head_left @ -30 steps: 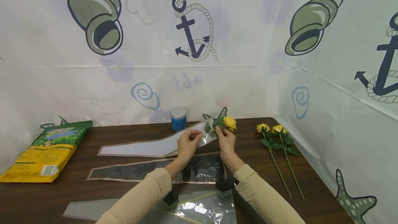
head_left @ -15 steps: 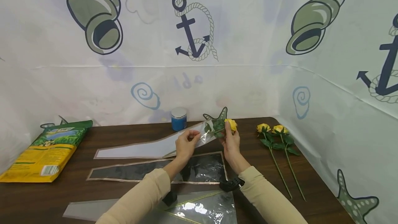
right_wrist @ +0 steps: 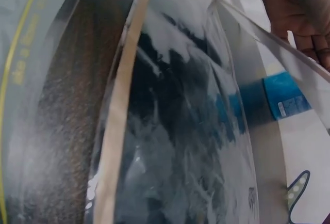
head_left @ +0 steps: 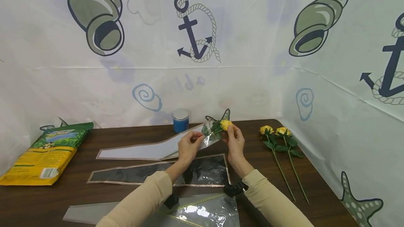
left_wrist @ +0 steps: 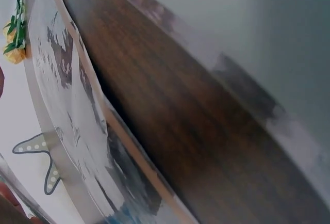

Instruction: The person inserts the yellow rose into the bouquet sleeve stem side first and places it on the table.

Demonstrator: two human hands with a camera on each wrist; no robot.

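Note:
My left hand pinches the near edge of a white flower sleeve with a clear front, its wide end lifted off the table. A yellow rose lies at that wide opening, leaves behind the clear film and bloom outside. With thumb and fingers my right hand holds the rose just at the bloom. The stem's lower part is hidden. In the right wrist view the left hand shows above the raised sleeve edge. Below both hands lies a black sleeve with a pinkish border.
Two yellow roses lie on the right of the dark wooden table. A clear sleeve with yellow lines lies in front. A blue jar stands at the back, a yellow-green bag at left. Printed cloth walls enclose the table.
My right hand has shifted its hold from beside the leaves to the bloom. The rose has moved left, further into the sleeve. The left hand has stayed almost in place.

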